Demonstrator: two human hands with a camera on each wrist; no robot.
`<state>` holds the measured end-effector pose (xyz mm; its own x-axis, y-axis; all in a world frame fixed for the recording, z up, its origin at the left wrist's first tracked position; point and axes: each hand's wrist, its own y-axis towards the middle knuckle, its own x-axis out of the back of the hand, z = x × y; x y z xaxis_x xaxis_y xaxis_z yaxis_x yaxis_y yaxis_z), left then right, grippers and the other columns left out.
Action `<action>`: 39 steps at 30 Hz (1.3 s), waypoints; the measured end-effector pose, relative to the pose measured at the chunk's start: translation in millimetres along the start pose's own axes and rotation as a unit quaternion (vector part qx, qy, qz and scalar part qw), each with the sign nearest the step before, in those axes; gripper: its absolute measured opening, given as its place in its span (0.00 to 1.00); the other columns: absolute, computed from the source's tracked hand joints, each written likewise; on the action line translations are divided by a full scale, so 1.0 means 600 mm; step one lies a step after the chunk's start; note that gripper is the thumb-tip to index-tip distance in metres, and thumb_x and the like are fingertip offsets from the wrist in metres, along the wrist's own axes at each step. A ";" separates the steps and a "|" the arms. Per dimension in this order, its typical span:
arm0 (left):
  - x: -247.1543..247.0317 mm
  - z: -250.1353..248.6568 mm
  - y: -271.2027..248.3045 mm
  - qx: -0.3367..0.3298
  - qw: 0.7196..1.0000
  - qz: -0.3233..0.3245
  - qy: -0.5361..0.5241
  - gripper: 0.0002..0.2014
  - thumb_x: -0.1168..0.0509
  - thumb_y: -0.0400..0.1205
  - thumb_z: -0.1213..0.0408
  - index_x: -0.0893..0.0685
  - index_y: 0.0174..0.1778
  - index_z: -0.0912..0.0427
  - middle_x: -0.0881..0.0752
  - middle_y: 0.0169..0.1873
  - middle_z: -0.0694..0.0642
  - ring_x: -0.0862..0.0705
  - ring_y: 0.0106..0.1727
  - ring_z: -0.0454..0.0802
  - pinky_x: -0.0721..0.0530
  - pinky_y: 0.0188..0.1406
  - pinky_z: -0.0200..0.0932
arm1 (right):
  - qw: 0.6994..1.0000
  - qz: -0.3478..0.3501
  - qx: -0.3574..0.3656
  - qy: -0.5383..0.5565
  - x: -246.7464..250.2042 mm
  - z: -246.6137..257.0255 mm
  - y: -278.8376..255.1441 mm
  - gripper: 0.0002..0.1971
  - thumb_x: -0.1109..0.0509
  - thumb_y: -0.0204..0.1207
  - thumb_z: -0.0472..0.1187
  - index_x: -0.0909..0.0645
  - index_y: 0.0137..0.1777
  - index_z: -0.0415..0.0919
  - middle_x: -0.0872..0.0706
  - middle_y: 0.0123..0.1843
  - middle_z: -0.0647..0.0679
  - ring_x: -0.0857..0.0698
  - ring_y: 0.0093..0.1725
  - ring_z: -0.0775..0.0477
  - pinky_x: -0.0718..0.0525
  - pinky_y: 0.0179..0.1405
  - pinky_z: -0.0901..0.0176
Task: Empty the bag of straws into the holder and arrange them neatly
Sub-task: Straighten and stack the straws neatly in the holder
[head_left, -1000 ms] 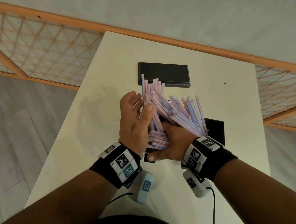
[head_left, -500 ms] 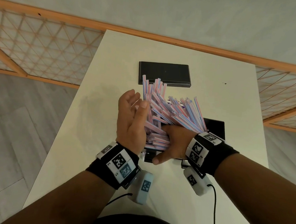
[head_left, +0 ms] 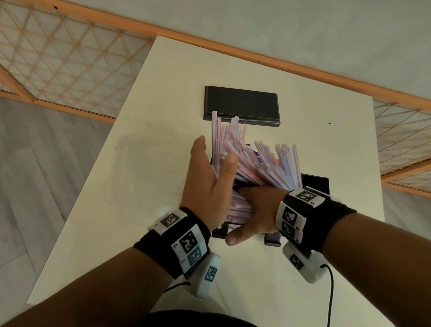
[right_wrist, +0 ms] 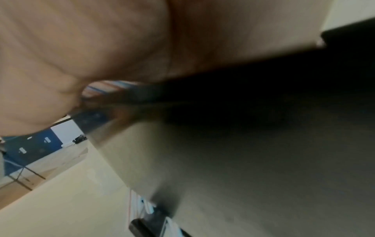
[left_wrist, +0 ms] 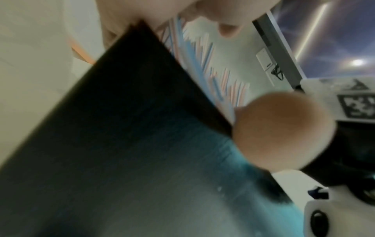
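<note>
Straws point(head_left: 257, 162): a thick bundle of pink, blue and white striped straws stands between the two hands, its upper ends fanned out away from the person and to the right, uneven in height.
Holder point(head_left: 219, 230): a dark box on the white table point(head_left: 135, 208), mostly hidden behind the hands; the lower ends of the straws sit in it.
Left hand point(head_left: 208, 186): fingers straight and together, palm flat against the left side of the bundle, thumb lying across the near straws.
Right hand point(head_left: 255, 213): spread against the right side of the holder and the straws, thumb pointing down toward the table edge of the holder, index finger reaching left across the bundle.
Black slab point(head_left: 241, 106): lies flat on the table beyond the straw tips.
</note>
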<state>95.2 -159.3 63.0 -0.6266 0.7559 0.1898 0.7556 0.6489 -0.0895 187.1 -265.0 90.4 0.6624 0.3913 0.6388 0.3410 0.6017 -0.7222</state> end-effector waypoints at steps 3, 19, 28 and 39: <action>0.002 0.006 -0.004 0.000 1.000 -0.022 -0.015 0.43 0.47 0.81 0.35 0.46 0.87 0.58 0.36 0.85 0.56 0.35 0.85 0.49 0.31 0.82 0.57 | 0.999 -0.027 -0.010 0.027 -0.004 -0.003 0.003 0.29 0.22 0.50 0.76 0.22 0.47 0.63 0.18 0.47 0.64 0.19 0.54 0.53 0.23 0.63 0.57; -0.002 0.000 0.014 -0.013 0.999 0.011 0.029 0.44 0.39 0.80 0.44 0.51 0.88 0.59 0.42 0.87 0.54 0.37 0.85 0.49 0.33 0.83 0.53 | 0.993 -0.105 -0.019 0.050 -0.053 0.002 0.057 0.64 0.40 0.36 0.92 0.25 0.72 0.54 0.16 0.68 0.52 0.20 0.70 0.43 0.26 0.74 0.42; -0.001 0.003 0.016 -0.050 0.999 -0.016 0.005 0.42 0.36 0.80 0.44 0.44 0.85 0.61 0.34 0.84 0.55 0.31 0.82 0.48 0.26 0.79 0.49 | 0.995 -0.021 0.032 0.094 -0.010 -0.003 0.015 0.45 0.18 0.49 0.71 0.23 0.68 0.55 0.17 0.59 0.59 0.19 0.59 0.51 0.23 0.67 0.54; 0.005 -0.019 0.024 -0.059 0.996 -0.066 0.027 0.36 0.29 0.79 0.55 0.36 0.80 0.62 0.29 0.78 0.55 0.25 0.77 0.51 0.24 0.75 0.45 | 0.997 -0.015 0.001 0.077 -0.008 0.007 0.035 0.41 0.26 0.36 0.83 0.14 0.43 0.53 0.09 0.39 0.54 0.11 0.40 0.50 0.12 0.52 0.51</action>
<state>106.3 -148.9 73.5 -0.7130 0.6567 0.2455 0.6865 0.7251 0.0541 188.5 -251.4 73.5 0.7461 0.2617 0.6123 0.3609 0.6138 -0.7021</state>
